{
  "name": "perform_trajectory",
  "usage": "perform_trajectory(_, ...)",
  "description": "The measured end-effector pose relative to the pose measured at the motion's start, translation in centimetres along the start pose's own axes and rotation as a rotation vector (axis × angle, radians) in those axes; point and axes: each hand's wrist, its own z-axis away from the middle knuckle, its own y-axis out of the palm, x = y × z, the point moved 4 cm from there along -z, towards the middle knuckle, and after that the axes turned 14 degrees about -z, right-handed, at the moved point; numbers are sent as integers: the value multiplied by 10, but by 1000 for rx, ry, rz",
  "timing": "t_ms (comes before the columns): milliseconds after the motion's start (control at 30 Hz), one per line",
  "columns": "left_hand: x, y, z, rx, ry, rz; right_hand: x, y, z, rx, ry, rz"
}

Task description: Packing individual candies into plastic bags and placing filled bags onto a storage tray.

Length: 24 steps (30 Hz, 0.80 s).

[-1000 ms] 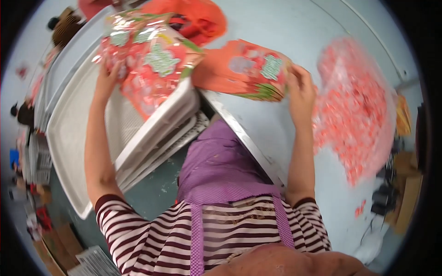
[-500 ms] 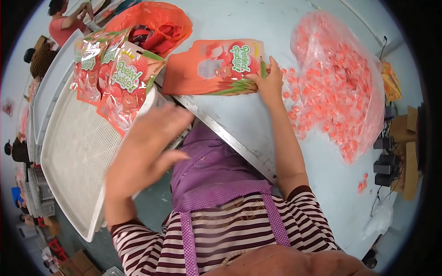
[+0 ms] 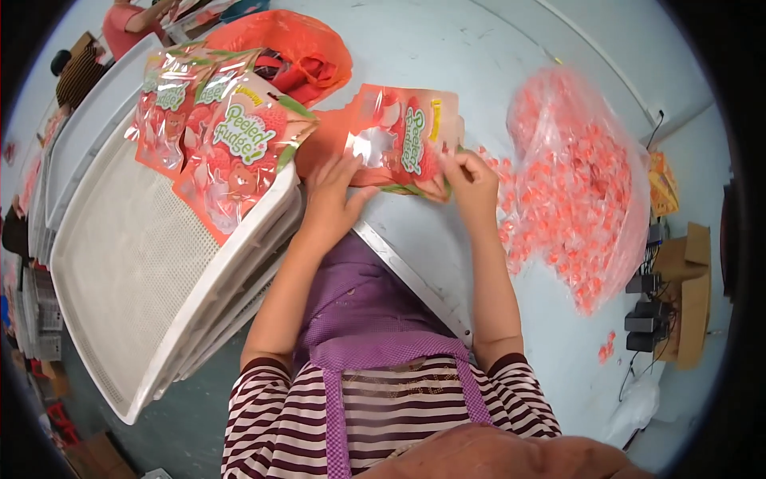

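A flat pink-and-red candy pouch (image 3: 383, 120) lies on top of a stack of pouches (image 3: 325, 136) at the table's near edge. My left hand (image 3: 331, 199) rests on the pouch's lower left side, fingers extended and thumb apart. At its right end, my right hand (image 3: 477, 188) pinches the pouch's edge between thumb and curled fingers. Several filled glossy pouches (image 3: 247, 136) lie to the left on a white perforated tray (image 3: 120, 263). Right of my right hand, a large clear bag (image 3: 578, 152) spills small wrapped pink candies (image 3: 519, 239) onto the table.
A red plastic bag (image 3: 335, 48) with red contents sits behind the filled pouches. More white trays are stacked beneath the top one. A few loose candies (image 3: 607, 348) lie at the right, near black adapters (image 3: 650, 315) and a cardboard box (image 3: 690, 295). Other people work at the far left.
My left hand has moved right, from over the tray to the stack. My right hand has gone from reaching over the stack to pinching the top pouch's edge; that pouch now sits apart from the stack.
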Motion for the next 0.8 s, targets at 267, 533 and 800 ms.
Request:
perform_trajectory(267, -48, -47, 20, -153, -248, 1201, -1, 46, 48, 308, -414, 556)
perform_trajectory(533, -18, -38, 22, -44, -303, 1225, -9, 14, 52, 198, -94, -121)
perform_trajectory(800, -75, -66, 41, -104, 175, 478, -7, 27, 82, 205, -220, 134)
